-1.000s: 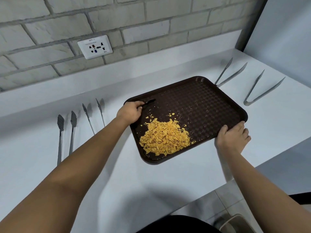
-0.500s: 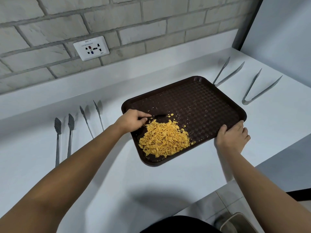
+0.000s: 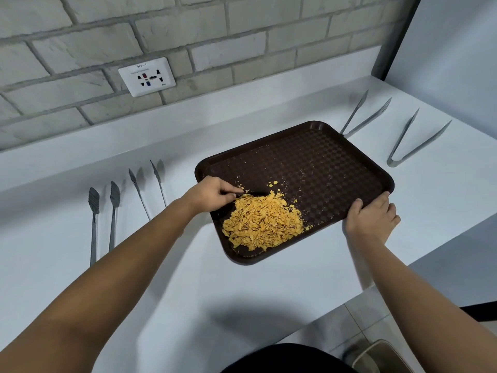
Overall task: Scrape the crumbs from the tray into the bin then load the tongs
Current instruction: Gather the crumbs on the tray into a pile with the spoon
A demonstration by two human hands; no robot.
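A dark brown tray (image 3: 330,162) lies on the white counter (image 3: 188,278). A heap of yellow crumbs (image 3: 262,223) sits at its near left corner, with a few loose flakes beyond it. My left hand (image 3: 208,193) is shut on a thin black scraper (image 3: 254,194) whose tip touches the far edge of the heap. My right hand (image 3: 372,215) grips the tray's near right rim. Two metal tongs (image 3: 363,117) (image 3: 415,142) lie right of the tray, and two more tongs (image 3: 103,214) (image 3: 149,187) lie left of it.
A bin (image 3: 382,356) shows its rim on the floor at the lower right, below the counter's edge. A wall socket (image 3: 147,76) sits in the brick wall behind. A pale wall closes the counter on the right.
My left hand has dragged the scraper toward me from the tray's far left edge to the crumb heap, pushing loose flakes into it. My right hand has stayed on the rim.
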